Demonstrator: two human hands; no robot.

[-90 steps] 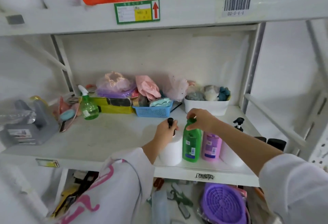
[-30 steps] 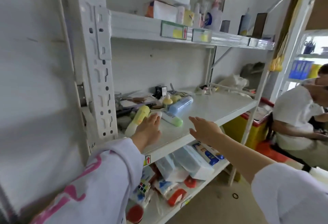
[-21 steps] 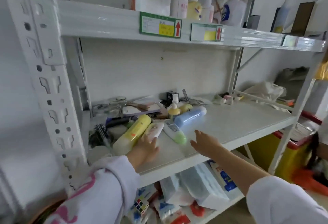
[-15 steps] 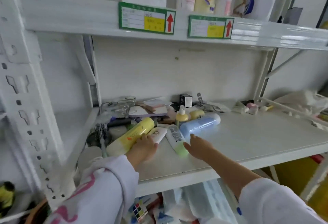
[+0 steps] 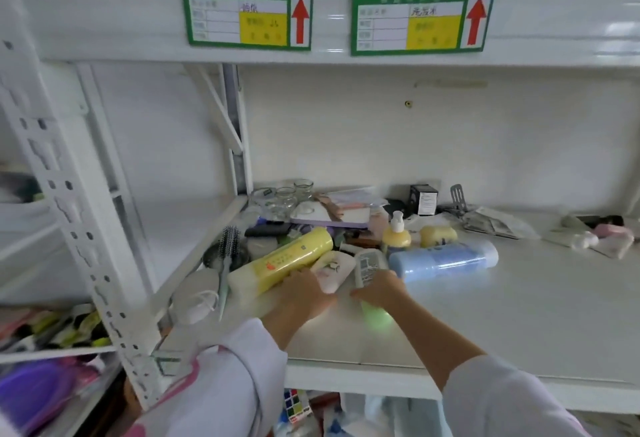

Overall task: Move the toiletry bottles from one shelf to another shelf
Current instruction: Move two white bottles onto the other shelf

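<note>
Both hands down on the shelf (image 5: pixel 502 315): left hand (image 5: pixel 304 293) touches the yellow bottle (image 5: pixel 280 262), grip unclear; right hand (image 5: pixel 377 289) covers the green-capped tube (image 5: pixel 370 277), fingers hidden. Behind lies the blue bottle (image 5: pixel 443 260). These bottles lie sideways; a glancing grab could roll them.

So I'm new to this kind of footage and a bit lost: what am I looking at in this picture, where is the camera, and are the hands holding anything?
No machine here: a person wears one camera on the head, looking forward and down at both bare hands. They reach onto a white shelf where toiletries lie on their sides: a yellow bottle, a white tube, a green-capped tube and a blue bottle. A small pump bottle stands behind, a hairbrush lies at the left. The left hand rests against the yellow bottle and white tube; the right hand covers the green-capped tube. Whether either really grips yet is unclear.
</note>
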